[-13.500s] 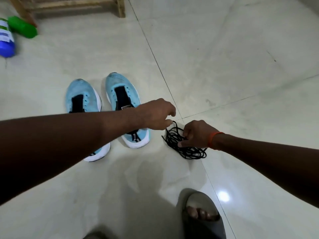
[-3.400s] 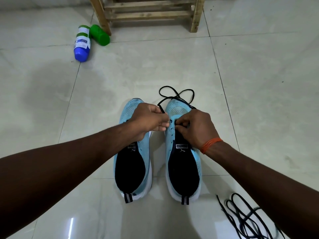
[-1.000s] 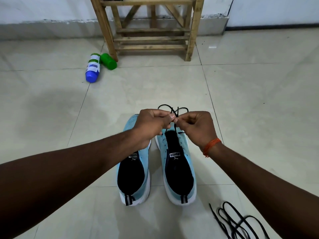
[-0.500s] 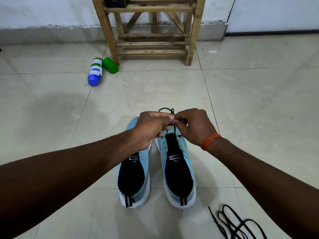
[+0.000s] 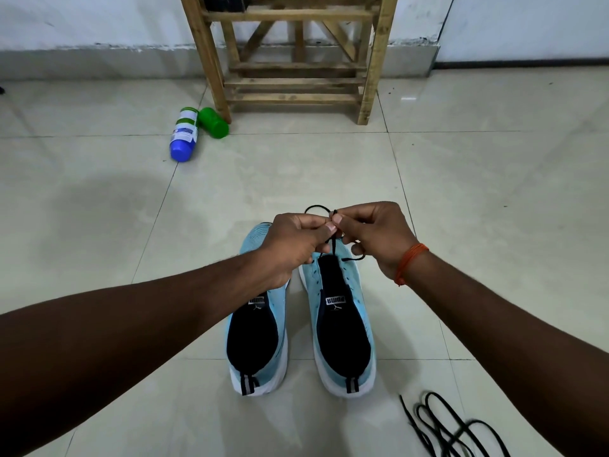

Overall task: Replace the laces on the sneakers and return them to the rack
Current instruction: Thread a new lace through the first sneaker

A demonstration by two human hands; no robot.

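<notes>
Head | sneakers (image 5: 342,331) lengthwise, toes toward rack (image 5: 293,82) | hands (image 5: 290,247) (image 5: 379,237) together, pinching lace (image 5: 314,208)

**Hidden & cut off**

Toe of left light-blue knit sneaker (image 5: 260,341) behind left hand (image 5: 293,245); loose black lace coil (image 5: 441,423) cut by btm edge; pale wooden slatted rack (image 5: 296,84) & dark obj (image 5: 227,1) on it cut at top

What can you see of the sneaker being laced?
Light blue knit sneaker, white sole, dark lining, logo tab on the tongue, striped heel loop. It stands flat on the tiled floor, heel toward the camera, beside the other sneaker, not touching. A black lace rises from its front, pinched by the left hand and right hand.
</notes>
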